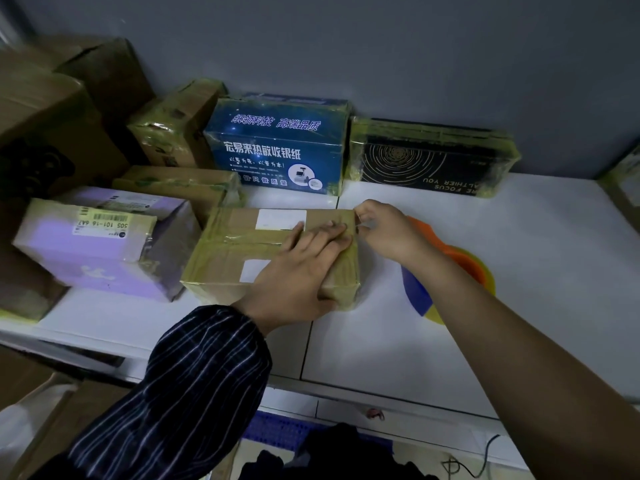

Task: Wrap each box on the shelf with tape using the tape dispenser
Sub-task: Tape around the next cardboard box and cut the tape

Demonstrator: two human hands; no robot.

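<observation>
White shelf boards [519,289] run beneath a grey wall [381,46]. Near their middle lies the flat brown cardboard box [235,251], wrapped in glossy yellowish tape, with two white labels on its top.

Our left hand [304,265] lies flat on the right half of the box's top. Its fingers are straight and press down, and the thumb reaches over the near edge. Our right hand [382,230] is at the box's far right corner with its fingers curled. Thumb and forefinger pinch what looks like a thin end of clear tape [364,224] just beside that corner.

Right of the box, partly hidden under our bare right forearm, the orange, yellow and blue plastic tape dispenser [460,259] lies on the shelf, apart from both hands.

Behind the box stands a blue printed carton [277,143], taped along its edges. Behind and to the right of the box sits a black box with white rings [429,157], also taped.

Just left of the box is a purple box with a barcode label [97,251]. Behind it to the left lies a flat brown taped parcel [180,185], and farther back a small brown taped box [180,129]. Far left of the box are large plain brown cartons [52,116].

A dark striped sleeve [194,375] covers our left forearm.
</observation>
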